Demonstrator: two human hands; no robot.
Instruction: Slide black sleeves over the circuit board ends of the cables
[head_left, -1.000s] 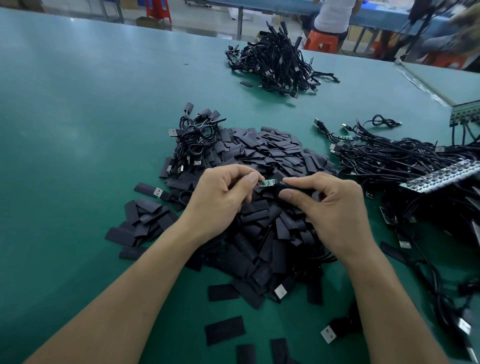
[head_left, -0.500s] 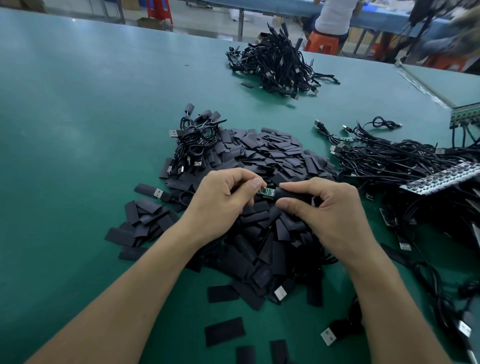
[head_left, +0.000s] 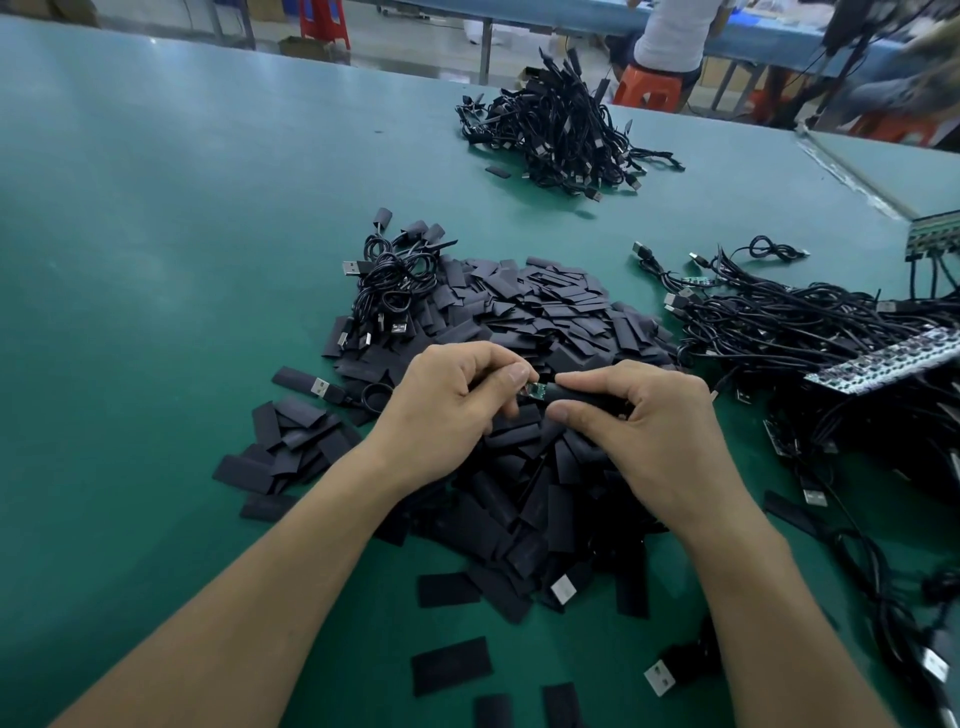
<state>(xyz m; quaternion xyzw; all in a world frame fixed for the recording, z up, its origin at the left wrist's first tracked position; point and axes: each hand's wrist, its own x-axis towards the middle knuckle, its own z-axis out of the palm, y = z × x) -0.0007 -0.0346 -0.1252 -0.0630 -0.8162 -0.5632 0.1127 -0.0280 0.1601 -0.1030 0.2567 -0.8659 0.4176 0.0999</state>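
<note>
Above a heap of flat black sleeves (head_left: 550, 312), my left hand (head_left: 457, 405) pinches the tip of a small green circuit board (head_left: 535, 391) between thumb and forefinger. My right hand (head_left: 649, 426) grips a black sleeve (head_left: 582, 397) that covers most of the board; only a short green end shows between the two hands. The cable behind the sleeve is hidden under my right hand.
A bundle of sleeved cables (head_left: 395, 291) lies at the heap's far left. Bare cables with board strips (head_left: 810, 338) spread on the right. Another cable pile (head_left: 561, 130) sits far back. Loose sleeves (head_left: 452, 665) and USB plugs (head_left: 660, 675) lie near me. A seated person (head_left: 670, 31) is beyond the green table (head_left: 156, 260).
The sleeve has slid left over the circuit board, so less green shows now. Both hands have come closer together and dropped slightly toward the heap.
</note>
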